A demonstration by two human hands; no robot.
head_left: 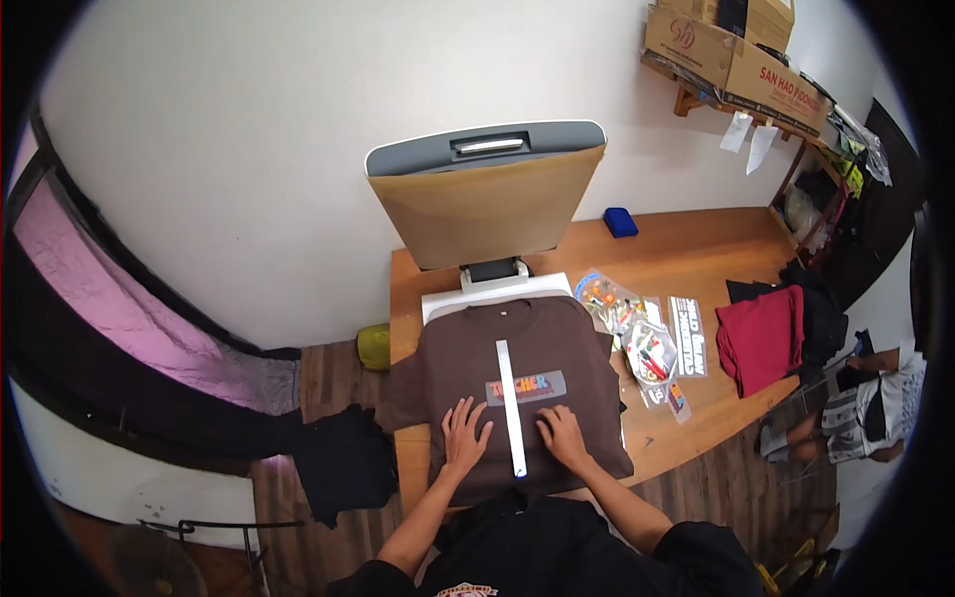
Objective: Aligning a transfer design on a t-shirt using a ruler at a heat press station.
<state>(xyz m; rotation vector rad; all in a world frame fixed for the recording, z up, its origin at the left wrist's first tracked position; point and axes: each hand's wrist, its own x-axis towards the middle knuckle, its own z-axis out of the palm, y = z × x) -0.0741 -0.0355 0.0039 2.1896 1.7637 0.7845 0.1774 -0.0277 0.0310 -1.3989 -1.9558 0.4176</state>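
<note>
A dark brown T-shirt (463, 348) lies spread over the lower plate of a heat press, its collar toward the back. On its chest is a clear transfer film (554, 382) with colourful lettering. A white ruler (512, 423) runs lengthwise down the shirt's middle, across the film. My left hand (464, 435) rests flat on the shirt left of the ruler, fingers spread, their tips near the film's lower left corner. To the ruler's right, my right hand (562, 435) lies on the shirt with fingers apart and slightly bent, below the film. Neither hand holds anything.
Behind the shirt stands the raised upper plate (482, 214) of the press. Several printed transfer sheets (686, 333) and a red folded garment (761, 340) lie on the wooden table (696, 239) at right. A person (856, 423) is at the far right; boxes (736, 60) sit on a shelf.
</note>
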